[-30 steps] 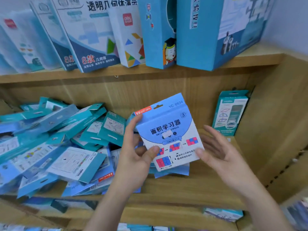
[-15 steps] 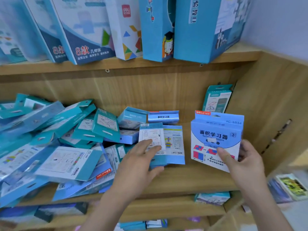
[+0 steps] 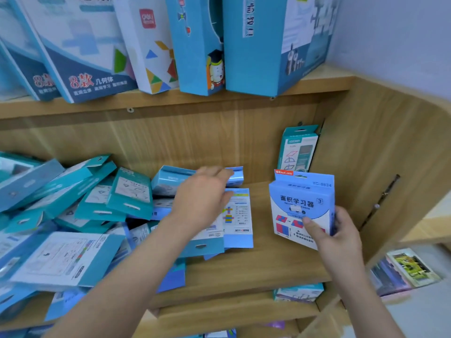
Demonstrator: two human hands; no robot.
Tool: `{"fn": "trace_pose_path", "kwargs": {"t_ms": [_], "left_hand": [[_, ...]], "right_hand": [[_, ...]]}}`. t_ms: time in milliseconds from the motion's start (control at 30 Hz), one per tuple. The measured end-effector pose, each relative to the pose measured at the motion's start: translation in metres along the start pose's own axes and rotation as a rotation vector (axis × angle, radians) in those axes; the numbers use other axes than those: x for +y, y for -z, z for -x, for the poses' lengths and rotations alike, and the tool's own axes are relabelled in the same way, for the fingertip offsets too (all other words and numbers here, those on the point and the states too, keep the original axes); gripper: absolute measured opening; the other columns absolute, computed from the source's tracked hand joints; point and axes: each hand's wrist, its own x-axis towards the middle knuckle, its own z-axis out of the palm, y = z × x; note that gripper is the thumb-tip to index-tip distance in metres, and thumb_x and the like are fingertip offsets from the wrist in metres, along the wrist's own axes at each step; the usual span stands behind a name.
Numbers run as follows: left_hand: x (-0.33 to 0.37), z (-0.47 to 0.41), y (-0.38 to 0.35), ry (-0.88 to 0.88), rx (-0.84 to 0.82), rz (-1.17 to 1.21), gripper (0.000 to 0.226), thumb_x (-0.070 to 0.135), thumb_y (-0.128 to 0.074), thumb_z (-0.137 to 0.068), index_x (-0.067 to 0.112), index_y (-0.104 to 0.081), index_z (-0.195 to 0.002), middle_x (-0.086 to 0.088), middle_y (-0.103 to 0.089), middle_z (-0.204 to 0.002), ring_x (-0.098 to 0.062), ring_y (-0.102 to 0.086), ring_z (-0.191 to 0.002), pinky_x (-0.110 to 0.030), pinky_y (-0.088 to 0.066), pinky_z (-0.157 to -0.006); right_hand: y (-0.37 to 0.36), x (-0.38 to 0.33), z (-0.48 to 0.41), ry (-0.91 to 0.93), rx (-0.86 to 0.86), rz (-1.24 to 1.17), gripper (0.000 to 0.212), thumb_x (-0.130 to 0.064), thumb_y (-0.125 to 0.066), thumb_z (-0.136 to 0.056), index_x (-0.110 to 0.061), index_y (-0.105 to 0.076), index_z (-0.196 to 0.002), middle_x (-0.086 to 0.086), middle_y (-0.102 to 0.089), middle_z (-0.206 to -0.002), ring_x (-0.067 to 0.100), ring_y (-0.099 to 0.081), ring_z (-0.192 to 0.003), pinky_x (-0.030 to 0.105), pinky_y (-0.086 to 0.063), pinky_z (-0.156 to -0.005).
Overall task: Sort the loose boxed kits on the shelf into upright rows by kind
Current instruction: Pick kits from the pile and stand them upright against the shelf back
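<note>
My right hand grips a light-blue boxed kit with red and blue shapes on its front, holding it upright on the wooden shelf near the right wall. Behind it a teal kit stands upright in the back right corner. My left hand reaches over the flat light-blue kits in the middle of the shelf, fingers spread toward a small blue box at the back; it holds nothing. A jumbled pile of teal kits covers the shelf's left half.
Large boxes stand on the upper shelf. The cabinet's wooden side wall closes the right end. More kits lie on the lower shelf, and printed packets lie outside at the right.
My right hand took the light-blue kit from the left hand and carried it right, standing it near the side wall. My left hand let go and reached back over the middle kits.
</note>
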Motion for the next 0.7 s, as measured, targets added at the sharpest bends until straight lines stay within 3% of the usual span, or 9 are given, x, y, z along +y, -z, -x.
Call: {"fn": "trace_pose_path", "kwargs": {"t_ms": [133, 233, 333, 433, 533, 600, 700], "left_hand": [[-0.002, -0.051, -0.020, 0.063, -0.185, -0.317, 0.037, 0.032, -0.059, -0.087, 0.018, -0.046, -0.118, -0.003, -0.057, -0.115, -0.025, -0.052, -0.109, -0.034, -0.041, -0.080], [-0.003, -0.069, -0.034, 0.108, -0.321, -0.393, 0.033, 0.028, -0.058, -0.089, 0.015, -0.045, -0.117, -0.005, -0.064, -0.105, -0.027, -0.060, -0.098, -0.032, -0.036, -0.069], [-0.011, -0.081, -0.036, 0.134, -0.279, -0.287, 0.029, 0.031, -0.058, -0.091, 0.014, -0.048, -0.112, -0.009, -0.065, -0.104, -0.032, -0.061, -0.096, -0.033, -0.037, -0.065], [-0.022, -0.095, -0.031, 0.221, -0.170, 0.102, 0.035, 0.035, -0.061, -0.088, 0.011, -0.051, -0.111, -0.012, -0.065, -0.103, -0.035, -0.060, -0.096, -0.033, -0.039, -0.067], [-0.024, -0.107, -0.024, 0.255, -0.161, 0.407, 0.031, 0.028, -0.063, -0.089, 0.012, -0.050, -0.112, -0.007, -0.065, -0.103, -0.028, -0.061, -0.094, -0.038, -0.048, -0.076], [-0.026, -0.110, -0.023, 0.229, -0.172, 0.364, 0.033, 0.027, -0.062, -0.090, 0.012, -0.047, -0.114, -0.006, -0.064, -0.100, -0.027, -0.061, -0.091, -0.041, -0.049, -0.077], [-0.031, -0.106, -0.022, 0.184, -0.178, 0.171, 0.038, 0.029, -0.059, -0.091, 0.010, -0.043, -0.119, -0.003, -0.054, -0.085, -0.029, -0.057, -0.083, -0.037, -0.043, -0.065]], "right_hand": [[0.000, 0.007, -0.017, -0.005, -0.034, -0.005, 0.023, -0.020, -0.071, -0.083, -0.033, -0.056, -0.095, -0.014, -0.070, -0.094, 0.006, -0.068, -0.087, 0.033, -0.056, -0.074], [0.002, 0.008, -0.030, 0.007, -0.062, -0.019, 0.020, -0.022, -0.068, -0.085, -0.033, -0.055, -0.096, -0.015, -0.069, -0.095, 0.002, -0.067, -0.086, 0.018, -0.053, -0.066], [0.003, 0.012, -0.040, 0.025, -0.086, -0.007, 0.023, -0.023, -0.066, -0.086, -0.031, -0.053, -0.103, -0.014, -0.067, -0.099, 0.000, -0.065, -0.088, 0.016, -0.049, -0.064], [0.004, 0.018, -0.047, 0.028, -0.089, 0.021, 0.029, -0.023, -0.067, -0.086, -0.031, -0.051, -0.109, -0.013, -0.065, -0.103, 0.004, -0.063, -0.092, 0.025, -0.048, -0.070], [0.004, 0.024, -0.053, 0.018, -0.105, 0.027, 0.029, -0.020, -0.066, -0.086, -0.029, -0.050, -0.108, -0.012, -0.065, -0.102, 0.003, -0.062, -0.091, 0.023, -0.047, -0.066], [0.004, 0.027, -0.058, 0.013, -0.110, 0.024, 0.028, -0.017, -0.067, -0.086, -0.027, -0.050, -0.106, -0.010, -0.065, -0.102, 0.004, -0.063, -0.090, 0.023, -0.047, -0.065], [0.002, 0.031, -0.063, 0.013, -0.125, 0.017, 0.026, -0.020, -0.068, -0.085, -0.030, -0.052, -0.101, -0.011, -0.066, -0.100, 0.007, -0.064, -0.089, 0.028, -0.050, -0.068]]}}
